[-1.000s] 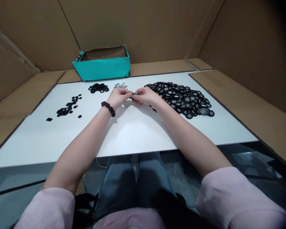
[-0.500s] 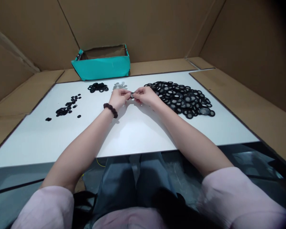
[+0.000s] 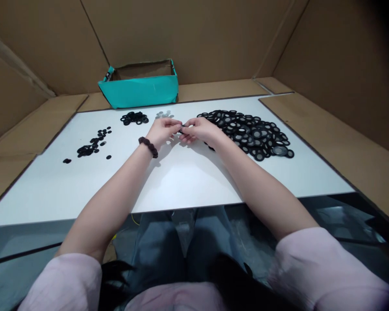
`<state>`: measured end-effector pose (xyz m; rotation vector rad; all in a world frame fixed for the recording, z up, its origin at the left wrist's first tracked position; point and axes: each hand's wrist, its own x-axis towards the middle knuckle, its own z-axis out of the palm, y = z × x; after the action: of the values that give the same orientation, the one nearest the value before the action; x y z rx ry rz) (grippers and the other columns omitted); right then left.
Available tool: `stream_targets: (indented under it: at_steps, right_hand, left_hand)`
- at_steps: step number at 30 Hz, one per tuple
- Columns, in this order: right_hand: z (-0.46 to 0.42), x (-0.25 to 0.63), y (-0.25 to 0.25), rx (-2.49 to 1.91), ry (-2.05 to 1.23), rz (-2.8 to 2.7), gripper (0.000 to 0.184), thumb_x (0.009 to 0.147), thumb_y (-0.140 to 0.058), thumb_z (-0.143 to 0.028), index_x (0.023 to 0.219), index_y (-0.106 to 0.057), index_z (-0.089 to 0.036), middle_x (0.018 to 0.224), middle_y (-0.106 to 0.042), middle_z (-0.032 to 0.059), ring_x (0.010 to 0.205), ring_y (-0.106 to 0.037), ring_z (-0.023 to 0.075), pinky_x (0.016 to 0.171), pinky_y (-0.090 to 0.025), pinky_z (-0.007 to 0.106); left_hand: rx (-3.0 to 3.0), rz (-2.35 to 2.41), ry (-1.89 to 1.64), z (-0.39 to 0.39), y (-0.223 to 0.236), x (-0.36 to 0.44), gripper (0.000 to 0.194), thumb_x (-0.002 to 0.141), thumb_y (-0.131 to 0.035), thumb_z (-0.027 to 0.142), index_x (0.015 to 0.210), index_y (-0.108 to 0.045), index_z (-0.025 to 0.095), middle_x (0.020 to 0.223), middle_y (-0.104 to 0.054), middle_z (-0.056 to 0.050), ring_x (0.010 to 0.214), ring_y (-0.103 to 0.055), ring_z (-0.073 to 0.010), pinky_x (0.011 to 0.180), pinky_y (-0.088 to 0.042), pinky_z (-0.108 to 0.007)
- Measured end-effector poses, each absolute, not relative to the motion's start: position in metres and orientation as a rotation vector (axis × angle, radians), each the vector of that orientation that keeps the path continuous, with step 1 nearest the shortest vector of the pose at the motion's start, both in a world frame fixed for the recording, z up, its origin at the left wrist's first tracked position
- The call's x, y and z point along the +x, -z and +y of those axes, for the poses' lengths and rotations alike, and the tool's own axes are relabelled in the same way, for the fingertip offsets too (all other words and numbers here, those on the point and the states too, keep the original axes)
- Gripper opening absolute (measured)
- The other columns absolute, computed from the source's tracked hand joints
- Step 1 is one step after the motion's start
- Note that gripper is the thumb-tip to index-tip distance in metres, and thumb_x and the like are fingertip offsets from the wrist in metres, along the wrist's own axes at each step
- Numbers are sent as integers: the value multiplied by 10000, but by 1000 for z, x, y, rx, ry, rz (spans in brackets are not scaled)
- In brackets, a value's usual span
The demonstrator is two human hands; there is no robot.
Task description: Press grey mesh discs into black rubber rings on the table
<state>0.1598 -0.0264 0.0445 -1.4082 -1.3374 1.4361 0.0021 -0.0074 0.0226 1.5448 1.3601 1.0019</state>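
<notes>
Both hands meet over the middle of the white board (image 3: 181,181). My left hand (image 3: 162,131) and my right hand (image 3: 199,129) pinch one small black ring (image 3: 182,128) between their fingertips; its detail is too small to make out. A dark bead bracelet (image 3: 148,147) sits on my left wrist. Right of my right hand lies a large heap of black rings with mesh centres (image 3: 249,134). Just behind my left hand are a few small grey discs (image 3: 164,115) and a small cluster of black rings (image 3: 134,118).
A teal open box (image 3: 139,88) stands at the back of the board. Scattered small black pieces (image 3: 92,147) lie at the left. Cardboard walls (image 3: 194,39) enclose the work area on three sides. The board's near edge ends above my lap.
The hands stay joined on the same small ring, with only slight finger shifts. The view has moved a little.
</notes>
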Motion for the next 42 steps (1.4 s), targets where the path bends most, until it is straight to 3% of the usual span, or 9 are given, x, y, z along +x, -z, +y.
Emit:
stream_targets:
  at_steps: [6,12,21,28,35,42]
  right_hand:
    - [-26,161,-42,-1444,-1217,-1472,302,831,-799,-30,661,-602,-183,564,-675,9,598,-677,142,584,-553,207]
    - [-23,164,-40,-1440,-1130,-1510,250,812,-812,-47,681,-634,-165,609,-689,27,585,-662,142,608,-568,237]
    - [-24,163,-42,-1341,-1445,-1304,262,885,-793,-79,678,-654,-158,670,-719,52,610,-656,113,605,-562,184]
    - [-20,163,-39,-1440,-1255,-1453,279,868,-796,-98,661,-624,-170,591,-645,2,544,-568,103,588,-493,208]
    - [-20,163,-35,-1417,-1032,-1654,252,871,-730,-72,674,-606,-171,555,-608,-24,529,-528,94,561,-415,193]
    - [-20,167,-37,-1414,-1005,-1655,213,821,-766,-102,674,-624,-163,586,-648,-3,590,-596,115,629,-465,203]
  left_hand:
    - [1525,1355,-952,-5,-16,-1,65,793,-744,155,753,-694,168,739,-685,-70,945,-739,-283,905,-632,-446]
    - [1499,1336,-972,-4,-13,2,48,827,-750,200,844,-731,160,800,-736,-83,954,-743,-264,895,-635,-432]
    - [1475,1348,-1066,-8,-21,6,160,812,-689,138,947,-776,145,848,-776,-61,885,-744,-219,947,-628,-453]
    - [1526,1369,-1026,-9,-23,4,101,765,-706,118,855,-749,127,818,-754,-89,943,-750,-276,963,-608,-497]
    - [1651,1408,-1051,-7,-18,4,46,795,-697,170,757,-672,171,807,-739,-57,933,-725,-247,966,-609,-444]
    - [1595,1396,-1049,-4,-11,5,63,828,-673,189,769,-659,174,789,-723,-61,889,-724,-241,865,-615,-397]
